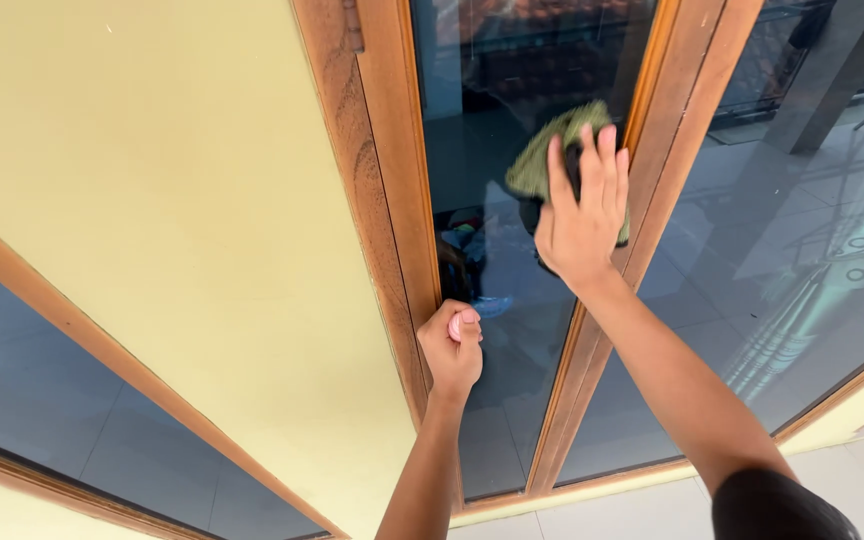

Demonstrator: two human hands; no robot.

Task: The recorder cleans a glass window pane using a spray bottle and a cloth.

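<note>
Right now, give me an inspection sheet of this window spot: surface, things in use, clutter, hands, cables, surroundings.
Surface: dark glass pane in a wooden frame, reflections on it.
Things in use: green cloth pressed flat on the pane; small pink object in a fist, its kind cannot be told.
Clutter: nothing seen.
Hands: right hand spread over the cloth, fingers straight; left hand closed on the pink object, beside the frame.
Cables: nothing seen.
Surroundings: yellow wall left of the frame, a second pane to the right, another window at lower left, pale floor tiles below.
</note>
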